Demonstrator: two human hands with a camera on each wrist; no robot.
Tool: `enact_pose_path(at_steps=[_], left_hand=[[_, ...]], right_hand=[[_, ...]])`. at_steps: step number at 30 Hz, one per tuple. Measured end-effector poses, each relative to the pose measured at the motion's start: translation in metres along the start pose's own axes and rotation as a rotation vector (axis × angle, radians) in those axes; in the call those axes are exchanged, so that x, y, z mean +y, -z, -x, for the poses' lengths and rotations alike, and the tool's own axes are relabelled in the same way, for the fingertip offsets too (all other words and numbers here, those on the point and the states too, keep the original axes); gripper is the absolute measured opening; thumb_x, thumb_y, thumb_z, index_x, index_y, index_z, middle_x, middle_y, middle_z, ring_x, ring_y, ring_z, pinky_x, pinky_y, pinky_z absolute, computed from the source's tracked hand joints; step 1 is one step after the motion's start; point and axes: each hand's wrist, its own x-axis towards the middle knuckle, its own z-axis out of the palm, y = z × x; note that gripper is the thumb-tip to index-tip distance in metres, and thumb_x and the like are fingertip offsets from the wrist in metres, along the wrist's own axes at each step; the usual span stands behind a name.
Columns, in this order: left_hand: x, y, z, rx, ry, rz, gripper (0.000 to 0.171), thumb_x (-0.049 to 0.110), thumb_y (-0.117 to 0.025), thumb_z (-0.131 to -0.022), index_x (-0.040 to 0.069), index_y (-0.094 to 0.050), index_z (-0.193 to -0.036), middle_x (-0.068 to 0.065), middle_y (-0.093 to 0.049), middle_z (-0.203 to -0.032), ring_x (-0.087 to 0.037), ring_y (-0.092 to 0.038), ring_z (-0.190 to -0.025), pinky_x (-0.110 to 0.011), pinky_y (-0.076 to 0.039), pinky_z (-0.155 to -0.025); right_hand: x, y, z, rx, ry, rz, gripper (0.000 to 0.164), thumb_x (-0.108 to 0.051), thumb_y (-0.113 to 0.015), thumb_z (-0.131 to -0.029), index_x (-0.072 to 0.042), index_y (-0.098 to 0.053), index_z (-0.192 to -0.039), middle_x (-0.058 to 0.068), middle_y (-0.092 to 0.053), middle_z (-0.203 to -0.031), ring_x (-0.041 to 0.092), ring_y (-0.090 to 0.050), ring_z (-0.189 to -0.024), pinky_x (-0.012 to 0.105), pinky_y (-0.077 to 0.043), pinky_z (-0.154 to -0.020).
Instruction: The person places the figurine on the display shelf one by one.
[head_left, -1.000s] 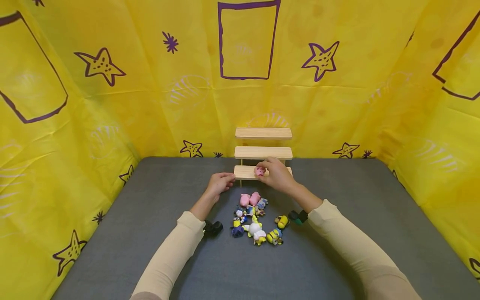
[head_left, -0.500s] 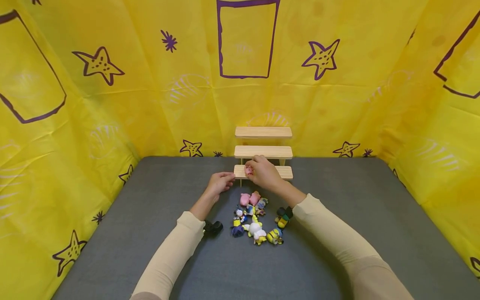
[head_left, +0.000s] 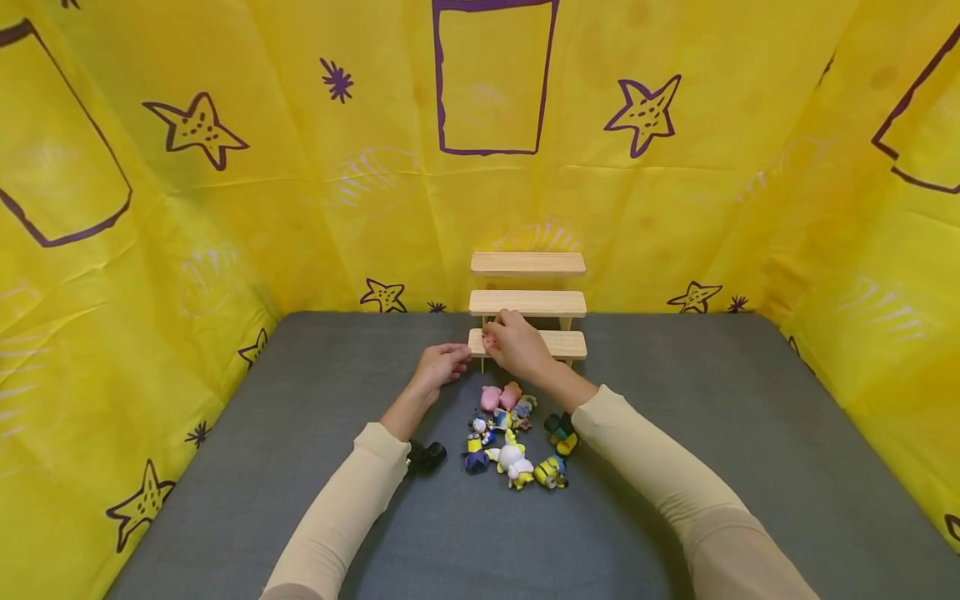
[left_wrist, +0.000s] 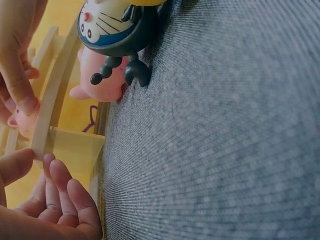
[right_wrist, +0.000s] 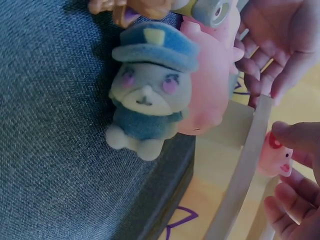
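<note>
A small pink pig figurine [right_wrist: 275, 159] stands at the left end of the lowest step of a three-tier wooden display stand [head_left: 564, 343]. My right hand [head_left: 522, 348] holds the pig from above with thumb and fingers, covering much of it in the head view. At that same end of the step, my left hand [head_left: 439, 365] pinches the board's edge between thumb and forefinger, the other fingers loosely curled in the left wrist view. Two more pink pigs [head_left: 491, 398] lie on the grey cloth just in front of the stand.
Several small figures lie in a loose ring before the stand: a grey one in a blue cap [right_wrist: 150, 95], a Doraemon-like figure [left_wrist: 115, 25], a white-and-yellow one [head_left: 512, 458] and a yellow minion [head_left: 550, 472]. A yellow patterned curtain [head_left: 300, 208] rises behind the stand.
My right hand has slid the pig leftward along the lowest step, from near its middle to its left end. My left hand keeps its pinch on the board.
</note>
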Motion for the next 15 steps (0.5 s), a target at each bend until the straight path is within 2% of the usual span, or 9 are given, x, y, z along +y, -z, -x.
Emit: enact_pose_path(at_steps=[6,15], left_hand=[[0.0,0.0,0.0,-0.004,0.013,-0.001,0.03,0.021,-0.06,-0.097,0.003,-0.067,-0.119,-0.009,-0.069,-0.105,-0.015,-0.062,-0.084,-0.025,-0.05,-0.073],[0.002,0.0,-0.001,-0.004,0.02,-0.001,0.031,0.021,-0.06,-0.097,0.003,-0.066,-0.121,-0.01,-0.069,-0.107,-0.016,-0.062,-0.086,-0.025,-0.05,-0.074]], right_hand=[[0.001,0.002,-0.001,-0.036,-0.038,-0.001,0.025,-0.018,-0.074,-0.086,-0.005,-0.072,-0.107,0.01,-0.059,-0.096,0.025,-0.053,-0.088,0.036,-0.048,-0.075],[0.004,0.023,-0.001,-0.028,-0.082,-0.113,0.025,-0.015,-0.076,-0.082,-0.006,-0.072,-0.105,0.012,-0.061,-0.094,0.026,-0.053,-0.087,0.038,-0.047,-0.073]])
